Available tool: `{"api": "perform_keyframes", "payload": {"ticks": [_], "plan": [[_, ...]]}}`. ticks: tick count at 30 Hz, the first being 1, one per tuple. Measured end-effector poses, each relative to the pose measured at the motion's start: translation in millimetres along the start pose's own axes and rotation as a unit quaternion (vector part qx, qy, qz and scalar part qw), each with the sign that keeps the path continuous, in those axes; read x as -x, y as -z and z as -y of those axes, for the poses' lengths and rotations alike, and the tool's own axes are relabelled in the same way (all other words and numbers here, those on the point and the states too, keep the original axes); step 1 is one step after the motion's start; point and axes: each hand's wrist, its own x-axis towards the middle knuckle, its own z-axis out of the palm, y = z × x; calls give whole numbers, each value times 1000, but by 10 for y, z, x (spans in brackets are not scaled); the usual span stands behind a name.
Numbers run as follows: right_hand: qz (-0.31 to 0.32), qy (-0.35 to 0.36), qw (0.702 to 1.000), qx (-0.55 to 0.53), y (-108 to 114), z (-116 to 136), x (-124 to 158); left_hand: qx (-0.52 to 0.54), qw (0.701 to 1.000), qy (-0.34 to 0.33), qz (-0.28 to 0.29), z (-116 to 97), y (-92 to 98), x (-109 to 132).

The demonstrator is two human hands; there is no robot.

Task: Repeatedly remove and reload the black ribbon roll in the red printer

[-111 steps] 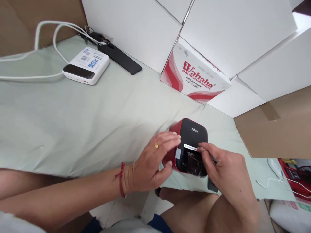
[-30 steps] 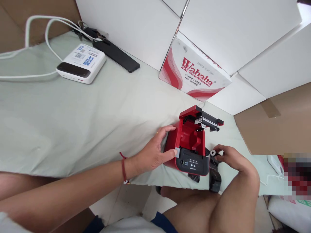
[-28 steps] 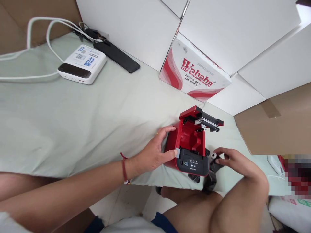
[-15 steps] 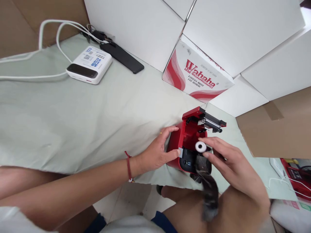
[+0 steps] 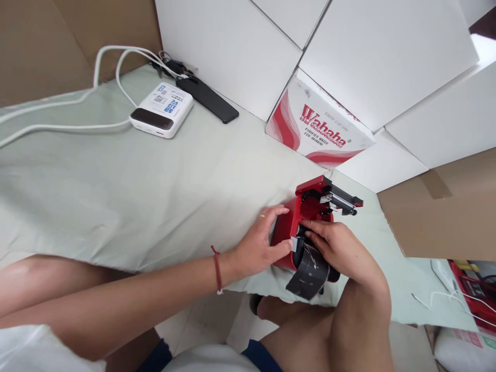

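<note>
A small red label printer (image 5: 284, 227) stands on the cloth-covered table with its lid (image 5: 310, 185) swung up. My left hand (image 5: 253, 247) grips the printer's left side, fingers along the wall and thumb at a grey tab (image 5: 294, 244) on the rim. Reaching into the open compartment, my right hand (image 5: 341, 245) has its fingers closed on a roll of black film, mostly hidden by the fingers and the wall. A loose length of the film (image 5: 309, 276) hangs over the printer's near edge.
A white power bank (image 5: 160, 111) with white cables and a black phone-like slab (image 5: 209, 99) lie at the upper left. White boxes and a Wahaha carton (image 5: 318, 124) wall the back. A brown cardboard box (image 5: 445, 212) is at right, near red items (image 5: 478, 284).
My right hand has lowered the roll from above the printer into its compartment. The film's loose end has swung left over the near edge. My left hand keeps its hold.
</note>
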Motion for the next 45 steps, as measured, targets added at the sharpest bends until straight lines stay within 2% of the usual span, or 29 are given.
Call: {"api": "perform_keyframes", "payload": {"ticks": [3, 6, 7, 9, 12, 13, 14, 16, 19, 24, 29, 32, 39, 42, 45], "plan": [[5, -1, 1000, 23, -8, -17, -7, -79, 992, -96, -9, -31, 17, 113], [-55, 49, 997, -34, 1, -32, 80, -150, 957, -246, 46, -64, 45, 199], [-100, 65, 991, -58, 10, -29, 133, -173, 941, -283, 64, -67, 50, 215], [-229, 73, 967, -87, 36, -16, 247, -213, 917, -326, 81, -62, 51, 234], [-443, 47, 895, -30, 76, -9, 333, -253, 902, -344, 68, -43, 43, 244], [-480, 45, 876, 9, 82, -22, 321, -261, 899, -346, 62, -40, 41, 246], [-490, 47, 869, 47, 83, -44, 290, -267, 897, -348, 57, -40, 39, 247], [-448, 56, 887, 96, 70, -105, 202, -277, 892, -355, 50, -49, 36, 249], [-378, 73, 917, 106, 41, -181, 135, -287, 882, -370, 46, -76, 33, 250], [-380, 62, 916, 114, 66, -94, 371, -294, 875, -384, 32, -99, 25, 259], [-251, 95, 946, 179, 93, 76, 582, -296, 870, -393, 12, -95, 7, 265], [-216, 110, 943, 226, 77, 126, 594, -282, 880, -381, 13, -92, 10, 247], [-202, 94, 952, 208, 77, 156, 546, -175, 942, -283, 47, -157, 74, 174], [-204, 70, 958, 191, 72, 163, 525, -83, 972, -211, 61, -225, 101, 124], [-221, 57, 958, 175, 52, 160, 524, -23, 992, -120, 42, -251, 104, 49]]}}
